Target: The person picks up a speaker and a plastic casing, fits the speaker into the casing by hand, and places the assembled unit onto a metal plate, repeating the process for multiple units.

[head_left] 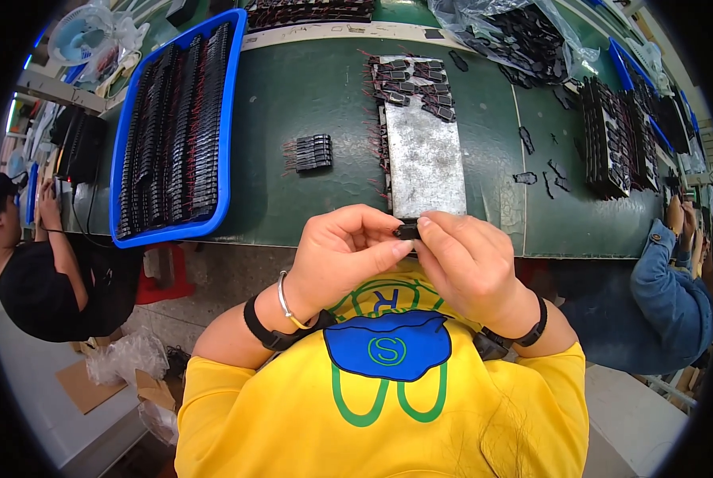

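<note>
A small black plastic part [407, 231] is pinched between my two hands, just off the near edge of the table. My left hand [344, 247] grips its left side with thumb and fingers, and my right hand [472, 259] closes on its right side. Fingertips cover much of the part, so its exact kind is hidden. Beyond my hands lies a grey metal plate [424, 155], with several black parts with red wires [412, 84] spread over its far end. To the left, a short row of similar black parts [314, 152] sits on the green table [269, 103].
A blue tray [227, 159] packed with rows of black wired parts stands at the left. Loose black pieces [524, 178] lie right of the plate, below a clear bag [524, 36] of more. Stacked plates [607, 143] stand at right. One person [54, 263] sits left, another [667, 295] right.
</note>
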Tool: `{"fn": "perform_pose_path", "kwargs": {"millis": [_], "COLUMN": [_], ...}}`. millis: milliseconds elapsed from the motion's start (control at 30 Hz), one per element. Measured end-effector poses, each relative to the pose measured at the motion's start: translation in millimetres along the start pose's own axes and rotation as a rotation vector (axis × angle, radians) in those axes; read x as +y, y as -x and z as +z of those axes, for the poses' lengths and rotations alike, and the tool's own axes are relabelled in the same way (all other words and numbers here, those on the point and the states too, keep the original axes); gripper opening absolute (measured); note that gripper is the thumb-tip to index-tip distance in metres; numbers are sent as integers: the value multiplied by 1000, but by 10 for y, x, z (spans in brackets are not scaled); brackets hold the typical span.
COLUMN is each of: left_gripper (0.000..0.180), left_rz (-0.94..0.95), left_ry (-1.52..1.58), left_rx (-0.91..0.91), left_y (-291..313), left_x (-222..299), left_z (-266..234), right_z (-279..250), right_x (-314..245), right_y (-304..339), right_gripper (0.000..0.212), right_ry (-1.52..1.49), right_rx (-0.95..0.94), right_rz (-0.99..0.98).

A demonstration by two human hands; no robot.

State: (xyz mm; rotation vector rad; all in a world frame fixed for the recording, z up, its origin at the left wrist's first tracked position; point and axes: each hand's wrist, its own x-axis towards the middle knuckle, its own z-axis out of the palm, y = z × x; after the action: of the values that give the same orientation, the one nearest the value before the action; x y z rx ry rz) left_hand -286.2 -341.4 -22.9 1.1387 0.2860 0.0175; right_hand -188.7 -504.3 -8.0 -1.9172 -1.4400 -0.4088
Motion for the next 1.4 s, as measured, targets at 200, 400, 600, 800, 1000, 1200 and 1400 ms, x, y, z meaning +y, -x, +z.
{"fn": "perform_pose_path", "kwargs": {"millis": [200, 400, 600, 800, 1000, 1200, 1400], "left_gripper": [14, 13, 15, 17, 14, 12, 12], "left_rz": [197, 338, 479, 558, 529, 480, 586], "left_ry": [-192, -338, -473, -565, -551, -583, -628], "left_rx": [51, -3, -41, -58, -64, -98, -109], "left_y": [29, 24, 36, 45, 49, 54, 51], "left_x": [-21, -41, -34, -40, -44, -2, -17], "left_z": [24, -62, -141, -167, -161, -163, -196], "right_z": [31, 7, -54, 10, 27, 60, 98], "right_x": [10, 34, 14, 10, 13, 42, 17], "right_y": [11, -1, 60, 147, 168, 172, 82], "right_gripper": [28, 30, 24, 18, 17, 15, 15], "right_ry": [-42, -241, -723, -1102, -1041, -644, -573], "right_rx": [25, 0, -167, -189, -154, -66, 30], "right_rz": [-19, 102, 547, 697, 629, 328, 206]}}
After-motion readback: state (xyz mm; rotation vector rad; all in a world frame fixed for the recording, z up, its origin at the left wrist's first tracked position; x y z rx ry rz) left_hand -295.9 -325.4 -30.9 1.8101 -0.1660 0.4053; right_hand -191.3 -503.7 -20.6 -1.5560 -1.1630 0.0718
